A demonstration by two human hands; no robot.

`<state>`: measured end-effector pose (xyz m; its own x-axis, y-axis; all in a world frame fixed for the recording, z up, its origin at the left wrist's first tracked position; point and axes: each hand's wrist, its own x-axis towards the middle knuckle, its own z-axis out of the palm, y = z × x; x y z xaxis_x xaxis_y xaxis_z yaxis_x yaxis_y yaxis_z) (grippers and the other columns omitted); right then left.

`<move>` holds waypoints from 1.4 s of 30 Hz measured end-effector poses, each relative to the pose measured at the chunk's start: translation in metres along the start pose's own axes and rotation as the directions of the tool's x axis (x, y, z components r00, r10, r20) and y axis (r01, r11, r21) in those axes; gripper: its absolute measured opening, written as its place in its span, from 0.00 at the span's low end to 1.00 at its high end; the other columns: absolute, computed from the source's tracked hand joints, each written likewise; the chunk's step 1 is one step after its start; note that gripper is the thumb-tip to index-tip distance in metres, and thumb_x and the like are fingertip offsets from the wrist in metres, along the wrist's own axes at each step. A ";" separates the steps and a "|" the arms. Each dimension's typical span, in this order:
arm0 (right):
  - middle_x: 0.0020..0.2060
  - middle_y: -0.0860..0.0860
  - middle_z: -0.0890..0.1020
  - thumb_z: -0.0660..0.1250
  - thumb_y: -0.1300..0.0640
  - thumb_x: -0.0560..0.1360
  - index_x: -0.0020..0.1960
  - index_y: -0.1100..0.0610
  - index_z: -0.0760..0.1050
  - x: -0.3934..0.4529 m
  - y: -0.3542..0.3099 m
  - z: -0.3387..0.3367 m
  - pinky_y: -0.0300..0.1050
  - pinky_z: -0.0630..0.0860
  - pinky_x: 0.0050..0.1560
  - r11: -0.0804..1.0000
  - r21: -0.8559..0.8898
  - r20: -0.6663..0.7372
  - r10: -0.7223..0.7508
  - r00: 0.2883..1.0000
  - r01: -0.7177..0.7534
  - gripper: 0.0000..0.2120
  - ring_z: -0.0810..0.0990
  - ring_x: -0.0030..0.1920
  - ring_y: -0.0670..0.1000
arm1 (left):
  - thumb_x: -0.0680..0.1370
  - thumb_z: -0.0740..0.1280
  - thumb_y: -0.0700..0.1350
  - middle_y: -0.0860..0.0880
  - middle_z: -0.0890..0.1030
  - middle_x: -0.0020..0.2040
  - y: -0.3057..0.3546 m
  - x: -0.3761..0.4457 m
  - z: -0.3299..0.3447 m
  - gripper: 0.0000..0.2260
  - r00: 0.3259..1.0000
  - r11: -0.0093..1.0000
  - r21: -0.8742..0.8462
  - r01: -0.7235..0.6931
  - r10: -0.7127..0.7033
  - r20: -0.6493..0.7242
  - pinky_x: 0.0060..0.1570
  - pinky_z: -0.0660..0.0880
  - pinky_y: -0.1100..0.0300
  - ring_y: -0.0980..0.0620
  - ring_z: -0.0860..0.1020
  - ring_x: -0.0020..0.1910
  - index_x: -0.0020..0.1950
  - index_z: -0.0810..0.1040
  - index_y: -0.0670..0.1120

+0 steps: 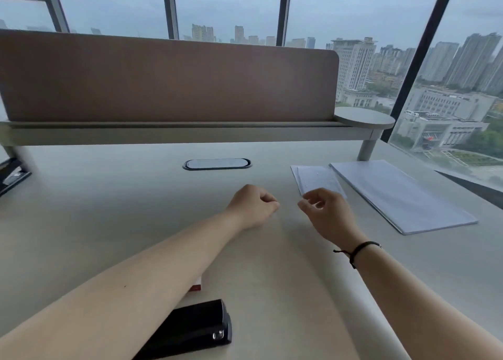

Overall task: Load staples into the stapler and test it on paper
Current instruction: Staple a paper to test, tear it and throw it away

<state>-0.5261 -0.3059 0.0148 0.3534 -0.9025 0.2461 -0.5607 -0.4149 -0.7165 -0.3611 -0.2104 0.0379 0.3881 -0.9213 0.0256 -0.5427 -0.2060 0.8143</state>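
The table (109, 210) had a smooth, matt, pale surface. Near its front edge, the stapler (196, 329) looked like glossy black plastic with a small shiny metal part at its end. Toward the table's far right, the paper stack (402, 199) was matt white. Behind the table, the divider panel (163, 79) looked like brown matt cloth.

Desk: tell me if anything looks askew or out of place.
Nothing spilled or damaged. The paper stack lies at a slant, and the black stapler sits half under the left forearm near the desk edge.
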 end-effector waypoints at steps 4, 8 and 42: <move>0.57 0.52 0.80 0.70 0.46 0.74 0.57 0.51 0.80 0.027 0.028 -0.008 0.49 0.73 0.59 0.991 -0.130 -0.043 0.034 0.998 -0.039 0.14 0.77 0.61 0.55 | 0.75 0.68 0.44 0.48 0.82 0.36 0.014 0.035 0.028 0.07 0.997 0.991 -0.101 0.083 -0.082 0.008 0.54 0.81 0.49 0.44 0.83 0.43 0.36 0.80 0.49; 0.67 0.50 0.76 0.68 0.44 0.75 0.63 0.50 0.77 0.039 0.041 -0.015 0.50 0.64 0.69 0.945 -0.328 -0.041 -0.001 0.999 -0.012 0.19 0.69 0.70 0.56 | 0.74 0.67 0.39 0.42 0.82 0.39 0.026 0.065 0.051 0.09 0.991 0.976 -0.176 0.131 -0.135 -0.012 0.53 0.82 0.48 0.45 0.82 0.39 0.35 0.76 0.49; 0.68 0.52 0.72 0.65 0.39 0.75 0.72 0.52 0.66 0.031 0.033 -0.020 0.52 0.66 0.68 0.998 -0.012 -0.361 -0.069 0.930 0.069 0.30 0.71 0.68 0.54 | 0.75 0.73 0.36 0.44 0.85 0.44 0.041 0.063 0.037 0.04 0.993 0.842 -0.527 0.114 -0.105 0.048 0.46 0.83 0.55 0.47 0.84 0.42 0.49 0.83 0.40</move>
<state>-0.5485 -0.3494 0.0118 0.0972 -0.8526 0.5134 -0.5439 -0.4775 -0.6900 -0.3860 -0.2894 0.0517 0.4067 -0.9093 -0.0877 -0.0201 -0.1049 0.9943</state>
